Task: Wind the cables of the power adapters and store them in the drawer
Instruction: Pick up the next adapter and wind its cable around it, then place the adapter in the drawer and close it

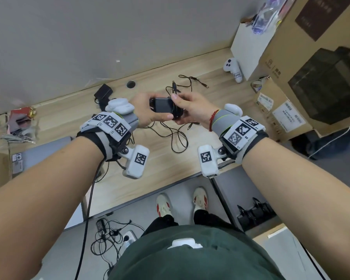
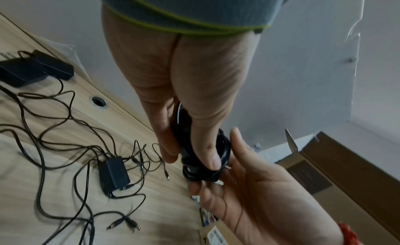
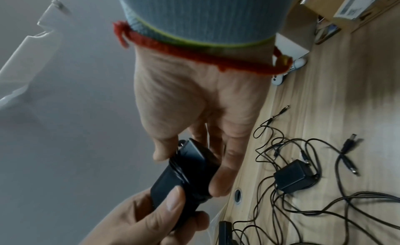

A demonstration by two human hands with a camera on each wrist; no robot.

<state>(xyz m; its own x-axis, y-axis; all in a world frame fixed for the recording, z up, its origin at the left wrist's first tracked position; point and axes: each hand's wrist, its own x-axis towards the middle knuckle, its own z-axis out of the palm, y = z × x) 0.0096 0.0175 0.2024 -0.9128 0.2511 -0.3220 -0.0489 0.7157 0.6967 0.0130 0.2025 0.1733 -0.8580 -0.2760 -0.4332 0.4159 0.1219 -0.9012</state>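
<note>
My left fingers [image 3: 173, 202] curl round one end of the black rectangular plastic power adapter [image 1: 163, 105], thumb laid flat on its broad face, and my right fingers [image 2: 236, 142] pinch the other end, where the thin black cable [image 2: 216, 156] is already bundled in several turns round the body. Both the left hand [image 1: 143, 112] and the right hand [image 1: 192, 111] hold this one adapter in the air above the light wooden desk [image 1: 220, 93]; neither has any slack in its grip.

I judge the winding of this adapter nearly done, with a short tail and plug still poking up past my right thumb in the head view. To finish well, I want the left hand to keep the body steady while the right lays the last turn beside the others, not across them, and tucks the plug under a loop so the coil cannot spring open. I should keep the tension snug but gentle where the cable leaves the body.

Further out, a second black power adapter [image 2: 113, 173] lies on the desk in a tangle of loose black leads [image 2: 54, 146], and more black adapters [image 2: 32, 69] sit near the round cable hole [image 2: 98, 101] by the grey wall [image 1: 89, 37]. I should lift clear of those leads. I cannot see the drawer in any view, so I must find it before stowing.
</note>
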